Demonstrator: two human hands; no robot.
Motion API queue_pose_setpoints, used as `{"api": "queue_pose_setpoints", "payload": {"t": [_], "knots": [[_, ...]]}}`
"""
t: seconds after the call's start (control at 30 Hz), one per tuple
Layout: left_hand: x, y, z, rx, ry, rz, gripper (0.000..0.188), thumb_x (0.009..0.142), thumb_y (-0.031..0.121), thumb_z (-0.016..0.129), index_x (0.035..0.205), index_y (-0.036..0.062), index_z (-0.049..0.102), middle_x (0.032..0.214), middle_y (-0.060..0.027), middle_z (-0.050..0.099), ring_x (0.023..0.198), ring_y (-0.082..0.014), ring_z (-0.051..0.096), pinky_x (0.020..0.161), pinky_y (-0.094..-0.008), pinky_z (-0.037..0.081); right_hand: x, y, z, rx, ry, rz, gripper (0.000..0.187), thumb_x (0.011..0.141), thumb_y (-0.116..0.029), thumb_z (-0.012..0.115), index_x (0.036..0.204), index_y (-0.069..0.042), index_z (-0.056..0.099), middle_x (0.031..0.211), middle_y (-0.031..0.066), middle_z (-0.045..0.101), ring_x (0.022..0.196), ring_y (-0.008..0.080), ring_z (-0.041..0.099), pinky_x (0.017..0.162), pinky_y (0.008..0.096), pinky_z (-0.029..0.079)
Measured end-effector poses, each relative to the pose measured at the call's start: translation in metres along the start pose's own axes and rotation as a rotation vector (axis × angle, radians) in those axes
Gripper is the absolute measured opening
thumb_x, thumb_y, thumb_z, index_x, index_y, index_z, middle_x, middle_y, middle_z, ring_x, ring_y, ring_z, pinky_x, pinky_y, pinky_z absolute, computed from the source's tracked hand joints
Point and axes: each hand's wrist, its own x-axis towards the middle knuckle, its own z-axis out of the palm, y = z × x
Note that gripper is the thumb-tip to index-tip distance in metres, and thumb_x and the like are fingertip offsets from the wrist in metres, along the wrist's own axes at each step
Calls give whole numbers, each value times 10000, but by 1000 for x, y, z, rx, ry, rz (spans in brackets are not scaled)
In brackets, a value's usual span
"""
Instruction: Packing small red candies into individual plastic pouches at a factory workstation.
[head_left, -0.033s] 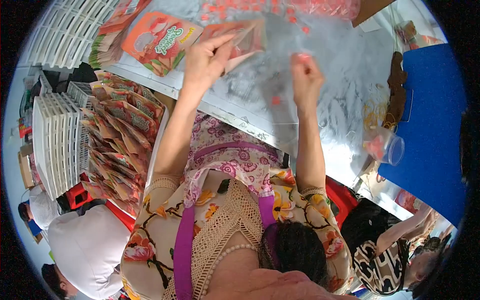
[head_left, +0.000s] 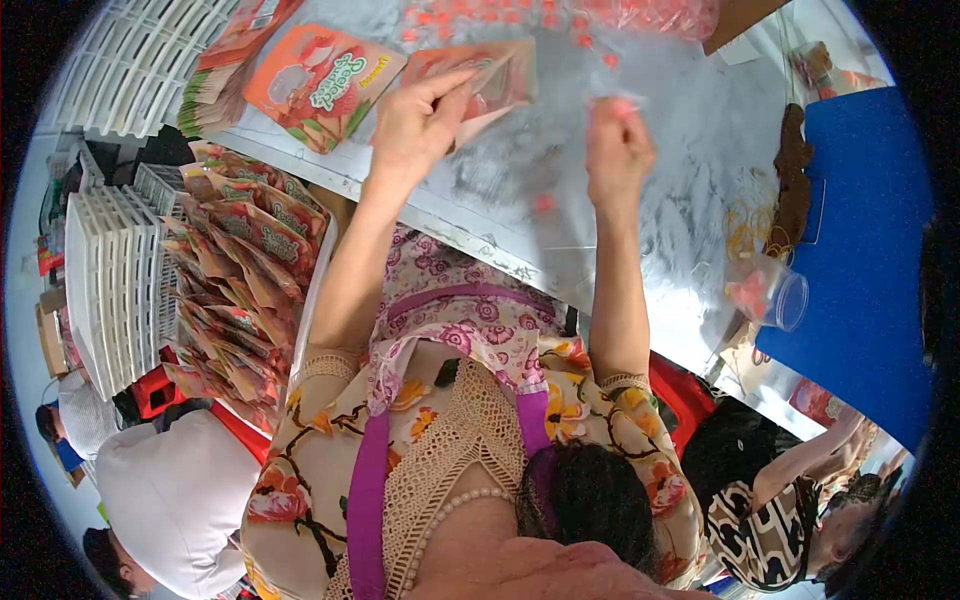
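Blur softens the right hand (head_left: 620,160), its fingers curled tight with a pinkish piece (head_left: 622,106) between thumb and forefinger; what exactly that piece is cannot be made out. A reddish spot (head_left: 543,203) over the grey table (head_left: 700,170), to the hand's left, is smeared too. The left hand (head_left: 425,130) covers part of an orange-red pouch (head_left: 505,88), thumb and forefinger pinched on it; how wide the pouch's mouth stands is hard to tell. At the upper edge, a clear bag (head_left: 655,15) of reddish contents and a brown box (head_left: 735,20) are cut off.

Since the earlier frame the right hand has shifted slightly up and to the right, while the reddish spot shows a little farther left; the pouch is almost where it was.

A white crate (head_left: 320,270) at the left holds many tilted, close-packed pouches (head_left: 245,280). A clear cup (head_left: 790,300) lies on its side, with reddish contents.
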Motion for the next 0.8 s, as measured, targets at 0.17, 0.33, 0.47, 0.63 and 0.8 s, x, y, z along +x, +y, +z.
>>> {"api": "queue_pose_setpoints", "payload": {"t": [0.17, 0.33, 0.47, 0.63, 0.8], "knots": [[-4, -6, 21, 213, 73, 207, 266, 866, 84, 558, 1103, 27, 665, 747, -146, 661, 605, -188, 611, 558, -304, 476, 21, -85, 21, 919, 214, 276, 123, 922, -227, 573, 897, -116, 529, 722, -19, 483, 551, 79, 428, 399, 228, 284], [-7, 9, 40, 51, 92, 137, 253, 865, 76, 559, 1082, 24, 679, 787, -160, 659, 603, -173, 609, 591, -312, 508, 16, -77, 53, 908, 241, 215, 152, 916, -210, 585, 983, -82, 537, 845, 4, 546, 711, 90, 502, 532, 246, 409], [-2, 1, 41, 155, 179, 241, 258, 847, 71, 555, 1063, 17, 686, 782, -171, 666, 632, -218, 642, 614, -328, 517, 9, -70, 60, 735, 231, 82, 182, 885, -200, 645, 981, -71, 560, 846, -21, 538, 710, 70, 503, 632, 219, 410], [-2, 5, 38, 125, 197, 197, 267, 832, 72, 553, 1055, 7, 685, 859, -202, 680, 678, -275, 665, 648, -347, 518, 3, -78, 52, 821, 130, 84, 296, 869, -141, 651, 1115, -44, 518, 977, 34, 575, 847, 116, 548, 710, 252, 456], [-2, 7, 44, 127, 188, 240, 261, 837, 77, 553, 1050, -7, 678, 845, -205, 676, 678, -270, 667, 617, -356, 513, 11, -72, 54, 791, 222, 50, 389, 874, -124, 644, 1207, -25, 470, 1053, 68, 597, 961, 151, 581, 756, 276, 485]]}}
